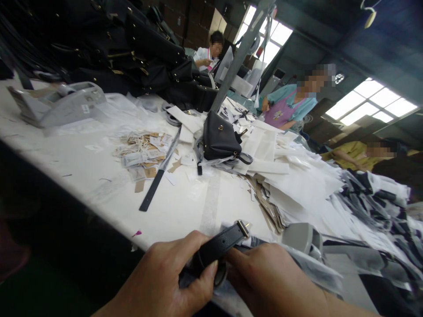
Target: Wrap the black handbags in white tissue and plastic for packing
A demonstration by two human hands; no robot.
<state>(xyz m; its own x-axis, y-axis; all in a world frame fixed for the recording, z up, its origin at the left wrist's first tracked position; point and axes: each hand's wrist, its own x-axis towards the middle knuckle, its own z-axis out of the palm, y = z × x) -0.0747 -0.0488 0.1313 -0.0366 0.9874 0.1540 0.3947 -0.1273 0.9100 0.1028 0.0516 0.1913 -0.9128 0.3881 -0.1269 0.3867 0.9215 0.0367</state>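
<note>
Worktable (185, 207): a long white surface running from the near edge toward the far workers; every place below is given relative to it.
Heap of black handbags (132, 48): piled at the table's far left end, gold fittings showing.
White dust bags (297, 176): stacked flat along the table's right side, spilling toward the right end.
Small black handbag (220, 138): upright at mid-table, gold stud on its front, hardware at its right base.
Grey tape dispenser (66, 103): on the table's left part, below the handbag heap.
Loose black strap (158, 178): lying flat on the table, left of the small handbag, slanting toward the near edge.
Paper tags (143, 152): scattered on the table just left of that strap.
Held black strap (220, 243): over the table's near edge, its gold-tipped end pointing up and right, the rest curling into a loop between the two hands.
Left hand (172, 277): closed on the strap's coiled part, thumb pressed over it.
Right hand (271, 281): closed on the same strap from the right, fingers hidden beneath.
Co-workers (291, 103): persons seated beyond the table's far and right sides.
Step in hand: judged as rolling or folding the strap into a compact coil.
Next move calls for: judged, a steady pinch by one hand while the other feeds the free end round.
</note>
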